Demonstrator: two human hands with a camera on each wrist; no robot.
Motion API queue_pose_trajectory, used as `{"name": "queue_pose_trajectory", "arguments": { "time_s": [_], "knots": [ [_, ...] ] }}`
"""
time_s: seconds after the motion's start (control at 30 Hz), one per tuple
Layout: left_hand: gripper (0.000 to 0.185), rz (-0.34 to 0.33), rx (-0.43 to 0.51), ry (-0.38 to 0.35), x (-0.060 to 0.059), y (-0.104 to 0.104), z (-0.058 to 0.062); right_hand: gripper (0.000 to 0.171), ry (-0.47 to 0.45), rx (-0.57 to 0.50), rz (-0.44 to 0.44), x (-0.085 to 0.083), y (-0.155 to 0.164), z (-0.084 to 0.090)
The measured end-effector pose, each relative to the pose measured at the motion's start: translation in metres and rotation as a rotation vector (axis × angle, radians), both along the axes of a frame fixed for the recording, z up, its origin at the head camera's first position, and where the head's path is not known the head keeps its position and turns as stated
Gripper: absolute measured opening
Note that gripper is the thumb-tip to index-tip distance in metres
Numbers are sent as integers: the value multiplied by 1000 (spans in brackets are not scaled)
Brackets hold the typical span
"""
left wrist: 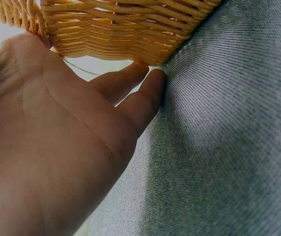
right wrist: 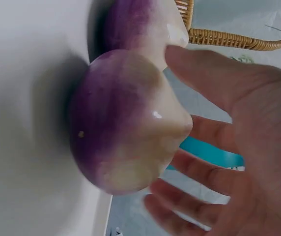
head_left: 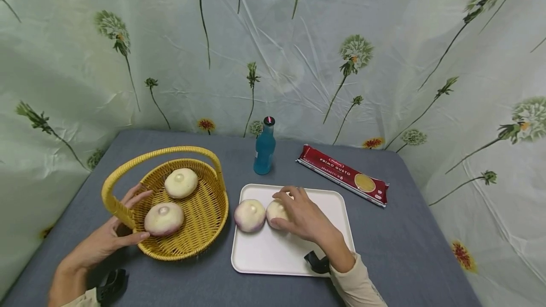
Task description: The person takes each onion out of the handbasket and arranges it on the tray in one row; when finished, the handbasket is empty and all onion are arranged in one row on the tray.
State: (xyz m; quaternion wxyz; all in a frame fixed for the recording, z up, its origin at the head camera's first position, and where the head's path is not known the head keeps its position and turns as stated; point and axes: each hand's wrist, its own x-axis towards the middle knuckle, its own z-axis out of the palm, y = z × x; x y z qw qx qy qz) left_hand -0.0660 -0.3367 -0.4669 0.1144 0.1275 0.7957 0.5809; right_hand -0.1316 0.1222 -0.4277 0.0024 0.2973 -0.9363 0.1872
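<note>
A yellow wicker basket [head_left: 189,246] with a hoop handle stands at the left and holds two white-and-purple turnips [head_left: 181,183] [head_left: 164,218]. My left hand [head_left: 121,224] lies flat against its near-left wall with straight fingers; in the left wrist view the fingertips [left wrist: 148,81] touch the basket's base [left wrist: 121,29]. Two more turnips lie side by side on the white tray [head_left: 273,255]. My right hand [head_left: 290,205] arches over the right one [head_left: 275,211]; the left one [head_left: 249,215] lies free. In the right wrist view the spread fingers [right wrist: 204,177] stand just off that turnip [right wrist: 126,123].
A blue bottle [head_left: 264,148] stands behind the tray. A red spaghetti pack [head_left: 343,173] lies at the back right. Grey cloth [head_left: 409,250] covers the table, and a flower-print curtain hangs close behind and at both sides.
</note>
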Motion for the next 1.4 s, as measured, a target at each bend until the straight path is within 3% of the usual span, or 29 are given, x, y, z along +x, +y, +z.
{"name": "queue_pose_trajectory", "arguments": {
  "time_s": [0.27,0.7,1.1,1.4],
  "knots": [
    [86,-35,27,30,-4,0,0,48,27,-60,13,5,-9,13],
    [87,-17,18,25,-2,0,1,47,18,-88,116,14,-40,25],
    [88,-4,18,24,-1,-1,1,45,-18,-167,278,27,-82,23],
    [89,3,17,7,0,-1,0,47,53,-145,362,35,-118,15]
  ]
}}
